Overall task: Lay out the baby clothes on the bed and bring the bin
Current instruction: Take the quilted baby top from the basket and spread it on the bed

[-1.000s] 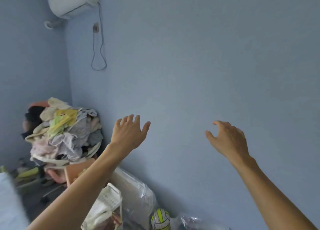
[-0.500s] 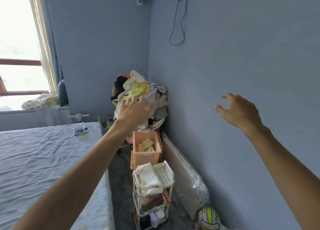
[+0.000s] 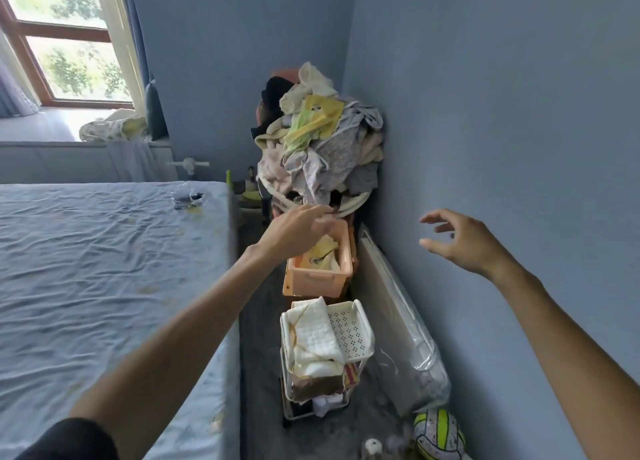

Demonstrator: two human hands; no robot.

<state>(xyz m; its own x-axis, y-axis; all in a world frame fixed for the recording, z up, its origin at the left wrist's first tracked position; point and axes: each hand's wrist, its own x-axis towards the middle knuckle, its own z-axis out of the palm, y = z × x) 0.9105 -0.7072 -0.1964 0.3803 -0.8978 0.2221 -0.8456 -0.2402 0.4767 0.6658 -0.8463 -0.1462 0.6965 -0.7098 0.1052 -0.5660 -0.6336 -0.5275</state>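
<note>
A tall heap of baby clothes [image 3: 322, 144] fills the corner between bed and wall, piled on a seat. Below it stands a peach plastic bin [image 3: 320, 277] with yellow cloth inside. My left hand [image 3: 298, 229] reaches out over the bin's far rim, just under the heap, fingers apart and holding nothing. My right hand [image 3: 460, 237] hovers near the blue wall, to the right of the bin, fingers spread and empty. The bed [image 3: 104, 269] with a wrinkled blue sheet lies on the left.
A white tiered trolley [image 3: 349, 331] with a cream cloth stands in the narrow aisle before the bin. A plastic-wrapped panel [image 3: 401, 328] leans on the wall. A ball [image 3: 440, 433] lies on the floor. A small crumpled item [image 3: 188, 198] sits on the bed corner.
The view has swung left and down from the wall to the bed and aisle. My left hand has dropped from the heap toward the bin; both hands stay empty.
</note>
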